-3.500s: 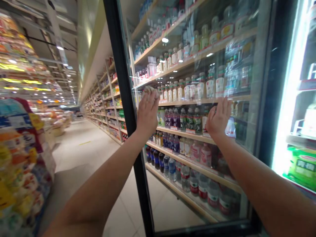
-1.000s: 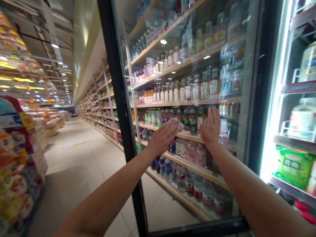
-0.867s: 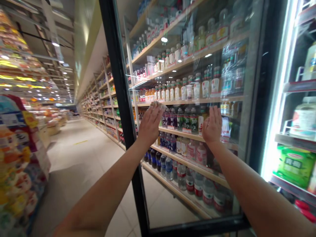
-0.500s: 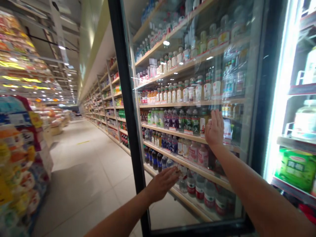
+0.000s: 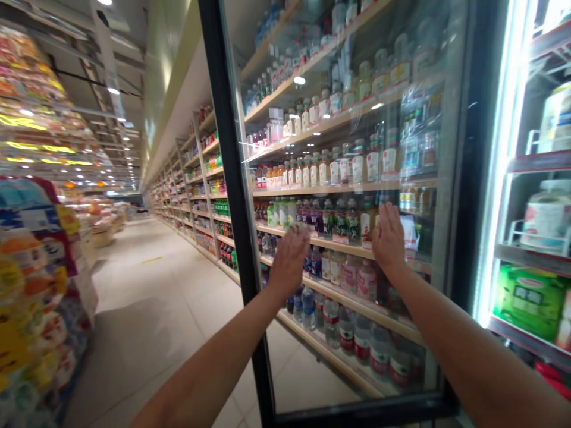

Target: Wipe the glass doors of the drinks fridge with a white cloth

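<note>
A tall glass fridge door with a black frame stands open in front of me. My left hand presses a small pale cloth against the glass at mid height; only the cloth's edge shows above the fingertips, and the hand is slightly blurred. My right hand lies flat on the same pane further right, fingers stretched upward and holding nothing. Both forearms reach in from the bottom of the view.
Through the glass I see long shelves of bottled drinks running down the aisle. On the right is the lit fridge interior with green packs and tubs. A stack of colourful packets stands left of the tiled aisle floor.
My left hand with the cloth swept over the glass: from mid height down low near the bottom shelves, then back up to mid height. My right hand stayed flat in place.
</note>
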Action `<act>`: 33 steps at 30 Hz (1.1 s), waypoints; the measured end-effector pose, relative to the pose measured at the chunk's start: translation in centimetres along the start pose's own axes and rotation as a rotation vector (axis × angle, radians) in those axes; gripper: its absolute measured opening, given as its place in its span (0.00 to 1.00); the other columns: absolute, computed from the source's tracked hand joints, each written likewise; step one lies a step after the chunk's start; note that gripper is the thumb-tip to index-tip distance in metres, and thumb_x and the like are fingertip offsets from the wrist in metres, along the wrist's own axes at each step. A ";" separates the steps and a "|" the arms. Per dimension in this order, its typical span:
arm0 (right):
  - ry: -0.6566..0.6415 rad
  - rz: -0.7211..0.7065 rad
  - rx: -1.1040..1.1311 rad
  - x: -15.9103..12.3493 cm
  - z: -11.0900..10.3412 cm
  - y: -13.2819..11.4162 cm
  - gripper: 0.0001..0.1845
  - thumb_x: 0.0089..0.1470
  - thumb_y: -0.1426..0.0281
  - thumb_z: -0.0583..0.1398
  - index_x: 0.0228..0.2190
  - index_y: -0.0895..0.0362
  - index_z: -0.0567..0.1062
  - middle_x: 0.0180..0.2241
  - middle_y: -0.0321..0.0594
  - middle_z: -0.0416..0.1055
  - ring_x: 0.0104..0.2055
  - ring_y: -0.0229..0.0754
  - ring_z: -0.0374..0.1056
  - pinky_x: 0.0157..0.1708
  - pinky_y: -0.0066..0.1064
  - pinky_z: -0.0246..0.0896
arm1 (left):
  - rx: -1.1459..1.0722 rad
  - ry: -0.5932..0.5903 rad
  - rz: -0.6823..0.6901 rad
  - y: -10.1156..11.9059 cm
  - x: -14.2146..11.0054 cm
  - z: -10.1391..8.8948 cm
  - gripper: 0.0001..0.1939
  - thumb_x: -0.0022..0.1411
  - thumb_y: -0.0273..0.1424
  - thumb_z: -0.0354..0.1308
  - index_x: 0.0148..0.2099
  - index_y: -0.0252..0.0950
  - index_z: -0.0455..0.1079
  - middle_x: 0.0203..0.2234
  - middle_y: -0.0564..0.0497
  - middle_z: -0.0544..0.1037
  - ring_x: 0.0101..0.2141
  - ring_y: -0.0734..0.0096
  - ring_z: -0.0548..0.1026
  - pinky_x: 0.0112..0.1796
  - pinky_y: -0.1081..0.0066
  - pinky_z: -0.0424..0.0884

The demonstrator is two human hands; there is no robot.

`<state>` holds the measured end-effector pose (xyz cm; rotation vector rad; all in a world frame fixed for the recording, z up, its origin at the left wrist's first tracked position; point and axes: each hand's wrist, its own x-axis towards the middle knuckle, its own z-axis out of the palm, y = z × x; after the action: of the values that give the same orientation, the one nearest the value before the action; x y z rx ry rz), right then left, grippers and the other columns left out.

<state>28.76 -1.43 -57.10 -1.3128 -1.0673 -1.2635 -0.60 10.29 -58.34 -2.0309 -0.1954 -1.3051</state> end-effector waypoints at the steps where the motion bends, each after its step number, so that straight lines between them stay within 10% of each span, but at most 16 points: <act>1: -0.011 0.008 0.002 -0.2 -0.1 -0.2 0.31 0.68 0.73 0.47 0.71 0.58 0.55 0.71 0.51 0.53 0.75 0.48 0.44 0.72 0.52 0.50 | -0.036 -0.051 0.117 1.6 -1.8 0.5 0.29 0.69 0.16 0.45 0.70 0.29 0.59 0.69 0.40 0.61 0.73 0.51 0.43 0.68 0.48 0.56; 6: -0.123 0.045 0.030 -4.2 -1.3 -1.7 0.36 0.66 0.75 0.47 0.73 0.55 0.48 0.72 0.49 0.49 0.76 0.50 0.41 0.72 0.56 0.49 | -0.120 -0.195 0.426 5.3 -4.5 1.3 0.23 0.72 0.23 0.49 0.66 0.36 0.67 0.70 0.50 0.62 0.71 0.60 0.53 0.68 0.59 0.57; 14: -0.219 0.148 0.165 -8.7 -3.2 -5.5 0.32 0.63 0.76 0.50 0.67 0.57 0.62 0.69 0.50 0.58 0.72 0.53 0.52 0.70 0.59 0.53 | 0.049 0.005 -0.170 2.1 4.1 0.6 0.35 0.69 0.18 0.46 0.75 0.38 0.51 0.70 0.48 0.60 0.71 0.55 0.52 0.63 0.55 0.62; 21: -0.346 0.224 0.527 -9.5 -1.9 -13.8 0.28 0.66 0.72 0.49 0.65 0.56 0.66 0.62 0.50 0.66 0.65 0.46 0.63 0.66 0.48 0.63 | -0.152 -0.087 -0.120 7.5 -3.1 1.9 0.38 0.74 0.22 0.46 0.78 0.39 0.33 0.66 0.41 0.67 0.66 0.57 0.65 0.57 0.58 0.71; 25: -0.294 0.320 0.519 -10.2 -0.8 -16.8 0.29 0.67 0.70 0.50 0.67 0.53 0.63 0.65 0.51 0.60 0.69 0.49 0.58 0.67 0.52 0.60 | -0.241 -0.054 -0.182 7.4 -3.8 1.1 0.38 0.76 0.26 0.44 0.77 0.32 0.25 0.72 0.32 0.52 0.70 0.56 0.56 0.61 0.56 0.70; 33: -0.391 -0.192 0.401 -10.4 0.8 -15.9 0.35 0.65 0.78 0.49 0.71 0.52 0.56 0.69 0.47 0.57 0.74 0.50 0.48 0.67 0.51 0.61 | -0.320 -0.063 -0.048 3.7 -5.8 -1.8 0.44 0.64 0.15 0.43 0.78 0.35 0.34 0.70 0.38 0.58 0.70 0.59 0.55 0.65 0.51 0.65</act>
<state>12.44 1.76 -66.24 -1.1877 -1.6604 -0.8768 -2.95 7.79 -64.55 -2.3499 -0.0668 -1.3727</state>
